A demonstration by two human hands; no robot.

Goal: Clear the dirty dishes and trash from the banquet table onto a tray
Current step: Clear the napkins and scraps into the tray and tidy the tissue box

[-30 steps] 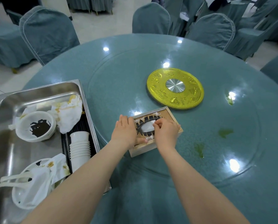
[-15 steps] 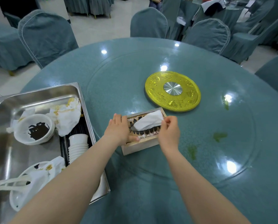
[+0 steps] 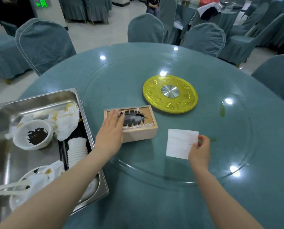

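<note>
Left hand [image 3: 110,129] lies flat, fingers spread, on the wooden tissue box [image 3: 138,124] beside the tray [image 3: 39,100]; right hand [image 3: 200,150] pinches a white tissue [image 3: 181,142] by its edge.

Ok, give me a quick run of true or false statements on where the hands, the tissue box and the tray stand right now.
1. The right hand holds a white tissue by its edge. True.
2. The left hand rests on the wooden tissue box. True.
3. The tissue box sits inside the metal tray. False: it stands on the table, to the right of the tray.
4. The stack of white cups lies in the tray. True.
5. The white bowl in the tray is clean. False: it holds a dark smear.
6. The gold disc is in the tray. False: it lies on the table beyond the box.
</note>
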